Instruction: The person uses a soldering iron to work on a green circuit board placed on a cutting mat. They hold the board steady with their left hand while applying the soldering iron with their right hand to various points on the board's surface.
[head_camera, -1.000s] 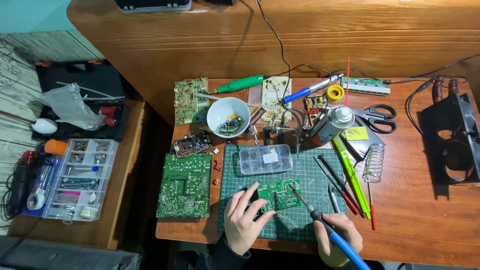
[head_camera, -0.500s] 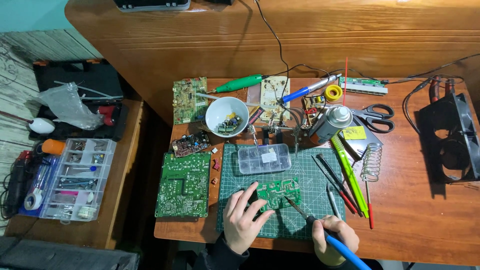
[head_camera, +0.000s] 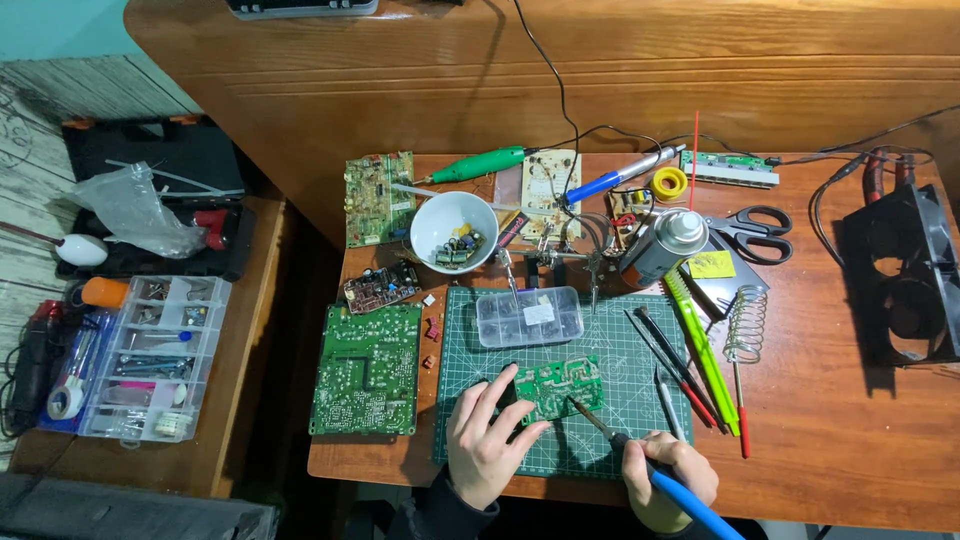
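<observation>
Two hands: left hand (head_camera: 488, 440) on one small circuit board (head_camera: 558, 386) (green), right hand (head_camera: 668, 470) gripping one soldering iron (head_camera: 640, 460)

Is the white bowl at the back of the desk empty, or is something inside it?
Not empty. The white bowl stands upright and holds a small heap of loose electronic parts on its bottom; most of the inside is bare.

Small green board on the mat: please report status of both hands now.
Left hand pins small green circuit board on cutting mat. Right hand grips blue soldering iron, tip on board. Clear parts box behind, apart.
</observation>
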